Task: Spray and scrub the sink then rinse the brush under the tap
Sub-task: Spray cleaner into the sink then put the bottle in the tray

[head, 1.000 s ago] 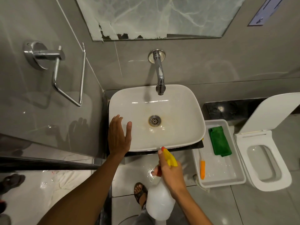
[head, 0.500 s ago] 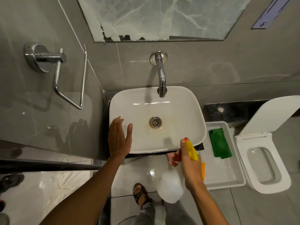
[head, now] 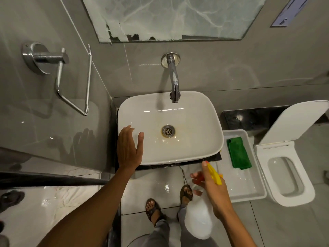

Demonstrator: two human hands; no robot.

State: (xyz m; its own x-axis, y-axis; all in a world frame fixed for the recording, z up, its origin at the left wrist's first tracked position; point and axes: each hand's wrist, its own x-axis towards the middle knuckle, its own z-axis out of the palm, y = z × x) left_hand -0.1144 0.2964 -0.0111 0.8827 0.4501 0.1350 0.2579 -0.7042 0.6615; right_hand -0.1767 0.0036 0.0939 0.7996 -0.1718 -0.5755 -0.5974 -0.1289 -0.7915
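A white sink (head: 199, 113) with a yellowish stain around its metal drain (head: 168, 131) sits under a chrome tap (head: 174, 82). My left hand (head: 130, 148) rests flat on the sink's front left rim, fingers apart, holding nothing. My right hand (head: 211, 189) grips a white spray bottle (head: 199, 220) with a yellow and red trigger head, held below the sink's front right corner, nozzle toward the basin. An orange brush handle (head: 220, 175) peeks out behind the nozzle, mostly hidden, in the white tray.
A white tray (head: 249, 195) on the floor right of the sink holds a folded green cloth (head: 238, 152). An open toilet (head: 288, 172) stands further right. A chrome towel ring (head: 71, 77) hangs on the left wall. My sandalled feet (head: 153, 209) stand on wet tiles.
My right hand has carried the spray bottle from the sink's front middle to the right and lower, toward the tray. My left hand has stayed on the rim.
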